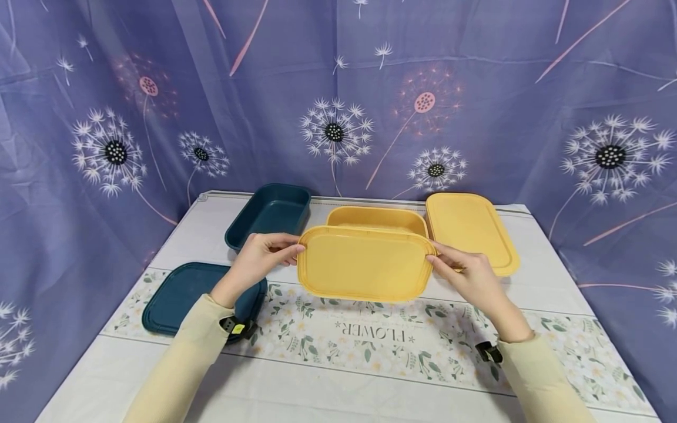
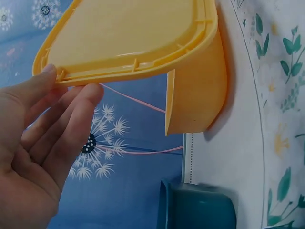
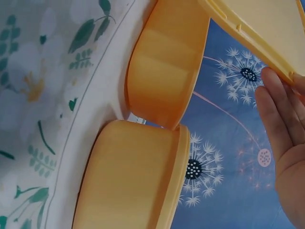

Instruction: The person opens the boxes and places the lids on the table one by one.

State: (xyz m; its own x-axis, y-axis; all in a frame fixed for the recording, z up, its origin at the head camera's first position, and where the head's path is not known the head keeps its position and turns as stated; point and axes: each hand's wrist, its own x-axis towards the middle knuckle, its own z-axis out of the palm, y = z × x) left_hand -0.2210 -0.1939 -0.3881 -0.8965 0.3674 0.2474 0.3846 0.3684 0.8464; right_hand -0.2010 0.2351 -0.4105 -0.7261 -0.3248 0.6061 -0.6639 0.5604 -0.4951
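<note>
The left hand (image 1: 261, 258) pinches one end of the yellow lid (image 1: 365, 267) and the right hand (image 1: 471, 273) the other, holding it tilted above the tabletop (image 1: 328, 385), in front of the uncovered yellow box (image 1: 378, 217). The step looks like lid-fitting; the next move probably calls for levelling the lid, matching corners and pressing evenly.

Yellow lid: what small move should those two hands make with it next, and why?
Probably lower the lid onto the open yellow box: the left hand and right hand pinch its opposite ends, it is held tilted in front of that box, and the box stands uncovered.
</note>
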